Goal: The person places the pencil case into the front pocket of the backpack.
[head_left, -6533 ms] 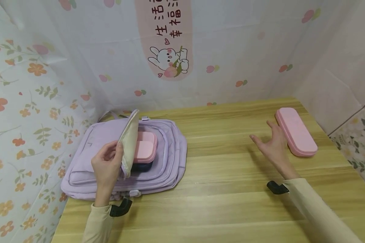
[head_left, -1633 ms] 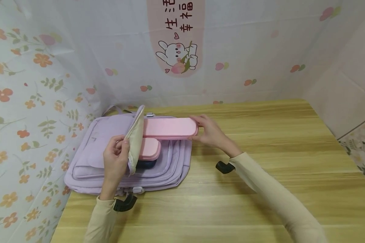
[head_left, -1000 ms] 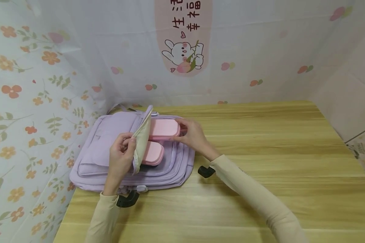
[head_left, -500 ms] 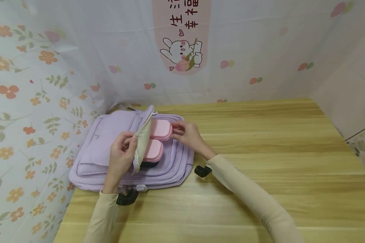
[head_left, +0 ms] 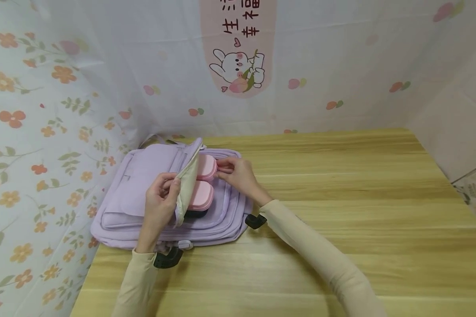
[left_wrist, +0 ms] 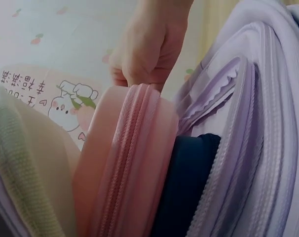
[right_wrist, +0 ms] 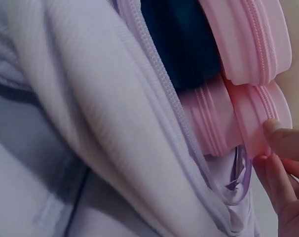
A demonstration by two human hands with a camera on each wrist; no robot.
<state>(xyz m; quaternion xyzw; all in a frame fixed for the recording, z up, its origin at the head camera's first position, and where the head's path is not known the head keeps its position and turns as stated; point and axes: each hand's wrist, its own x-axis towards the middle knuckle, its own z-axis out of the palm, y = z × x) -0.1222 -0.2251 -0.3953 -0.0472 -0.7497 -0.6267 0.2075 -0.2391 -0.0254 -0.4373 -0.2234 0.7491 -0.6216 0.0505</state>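
A lilac backpack [head_left: 136,185] lies on the table with its front pocket unzipped. My left hand [head_left: 159,200] pinches the edge of the pocket's cream-lined flap [head_left: 187,185] and holds it raised. My right hand [head_left: 239,175] pinches the outer end of a pink zippered case [head_left: 207,166], whose other end is hidden behind the flap. A second pink case [head_left: 201,195] sits beside it on top of a dark blue case [left_wrist: 186,177]. In the right wrist view my thumb and fingers [right_wrist: 282,182] grip near the zipper, and another pink case [right_wrist: 208,118] shows beneath the pinched one.
The wood-grain table [head_left: 321,198] extends right of the backpack. A floral cloth [head_left: 43,176] hangs close along the left side, and a white printed curtain [head_left: 313,66] along the back. A strap buckle [head_left: 185,245] lies at the backpack's near edge.
My right hand has brought the pink case from the table's right side to the backpack and slid it leftward, deeper into the pocket. My left hand has kept holding the flap.
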